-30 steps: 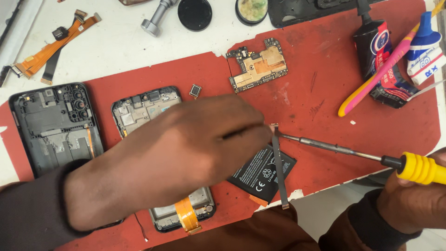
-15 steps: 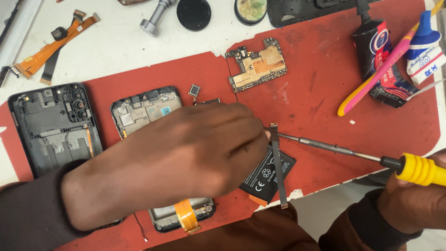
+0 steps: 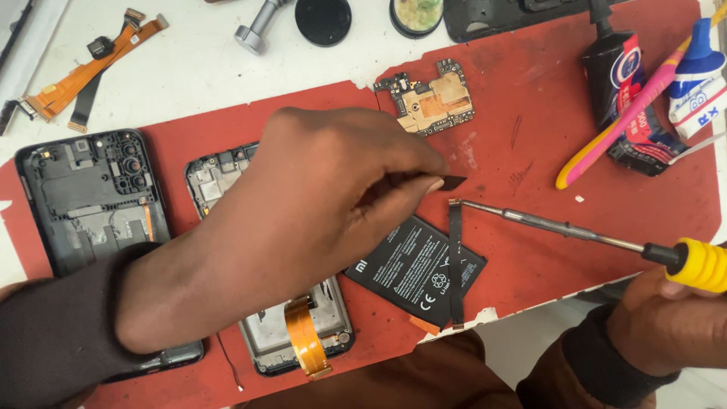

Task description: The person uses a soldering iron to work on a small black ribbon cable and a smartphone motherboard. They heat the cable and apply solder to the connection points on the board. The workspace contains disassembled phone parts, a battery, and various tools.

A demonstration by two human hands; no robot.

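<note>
Left hand [image 3: 318, 220] pinches a small black strip [image 3: 453, 182] clear of the phone frame [image 3: 219, 170]. Right hand [image 3: 666, 322] grips the yellow-handled screwdriver [image 3: 700, 263], tip steadying a black flex strip [image 3: 455, 261] lying across the battery [image 3: 413, 269].

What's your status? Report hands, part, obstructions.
Left hand pinching small black part above battery. Right hand gripping screwdriver, tip at black strip. Nothing between them.
</note>
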